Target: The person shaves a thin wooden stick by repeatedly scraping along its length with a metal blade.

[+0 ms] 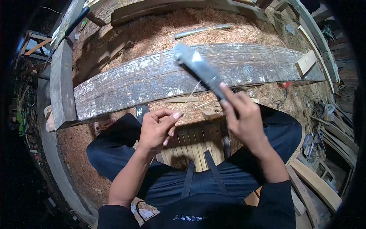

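My right hand (244, 114) is wrapped round the dark handle of a wide, flat metal blade tool (200, 68), which tilts up and left over a worn plank (145, 82). The tool is slightly blurred. My left hand (158, 128) is closed in a pinch, thumb against the fingers, just in front of the plank's near edge; what it holds, if anything, is too small to make out. Below and between the hands lies a slatted wooden piece (190, 141), between my legs.
A saw-like tool with a black handle (77, 21) rests on the left post (62, 80). A small wood block (306, 63) sits at the plank's right end. Wood shavings (160, 32) cover the ground. Curved boards (318, 183) lie at the lower right.
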The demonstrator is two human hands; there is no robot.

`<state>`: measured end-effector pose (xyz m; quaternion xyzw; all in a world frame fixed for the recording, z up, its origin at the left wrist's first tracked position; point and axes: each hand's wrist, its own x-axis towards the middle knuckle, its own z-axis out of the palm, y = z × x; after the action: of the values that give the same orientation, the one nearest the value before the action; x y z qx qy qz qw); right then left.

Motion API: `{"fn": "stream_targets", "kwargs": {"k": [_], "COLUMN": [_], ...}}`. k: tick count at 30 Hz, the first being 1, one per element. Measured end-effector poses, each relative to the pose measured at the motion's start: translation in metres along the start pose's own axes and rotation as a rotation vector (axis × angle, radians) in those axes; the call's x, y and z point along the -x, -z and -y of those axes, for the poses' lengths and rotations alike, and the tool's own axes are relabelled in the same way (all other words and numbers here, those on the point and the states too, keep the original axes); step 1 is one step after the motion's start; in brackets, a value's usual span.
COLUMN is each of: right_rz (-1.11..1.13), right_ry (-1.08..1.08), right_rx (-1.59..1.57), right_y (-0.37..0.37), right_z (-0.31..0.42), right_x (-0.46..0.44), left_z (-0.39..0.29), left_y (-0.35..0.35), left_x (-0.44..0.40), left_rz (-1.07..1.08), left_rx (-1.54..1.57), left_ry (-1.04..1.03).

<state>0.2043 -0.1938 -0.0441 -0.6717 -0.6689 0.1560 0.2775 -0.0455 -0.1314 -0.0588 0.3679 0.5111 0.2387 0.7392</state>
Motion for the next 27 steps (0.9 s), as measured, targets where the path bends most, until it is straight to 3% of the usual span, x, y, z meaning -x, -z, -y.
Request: {"fn": "stream_targets", "kwargs": {"k": [6, 8, 9, 11, 15, 21, 27], "right_rz": [-0.358, -0.069, -0.078, -0.025, 0.014, 0.012, -0.16], "right_ry": [0.044, -0.489, -0.471, -0.544, -0.447, -0.417, -0.462], "right_rx": [-0.3, -0.728, -0.724, -1.146, -1.363, -1.457, -1.341], "right_y": [-0.003, 0.006, 0.008, 0.008, 0.006, 0.007, 0.004], "right_z": [-0.016, -0.009, -0.005, 0.002, 0.018, 0.032, 0.024], "right_x": [-0.035, -0.048, -0.054, -0.067, -0.09, -0.113, -0.13], "left_z": [-0.02, -0.033, -0.039, -0.047, -0.063, -0.083, -0.105], "left_y": [-0.003, -0.006, -0.008, -0.006, -0.005, -0.003, 0.024], "left_x": [0.001, -0.001, -0.002, -0.007, -0.017, -0.032, -0.049], "left_rz": [0.063, 0.084, 0.097, 0.082, 0.082, 0.101, 0.114], "left_rx": [-0.108, -0.153, -0.175, -0.224, -0.292, -0.397, -0.536], "left_ry": [-0.171, -0.288, -0.349, -0.358, -0.465, -0.503, -0.479]}}
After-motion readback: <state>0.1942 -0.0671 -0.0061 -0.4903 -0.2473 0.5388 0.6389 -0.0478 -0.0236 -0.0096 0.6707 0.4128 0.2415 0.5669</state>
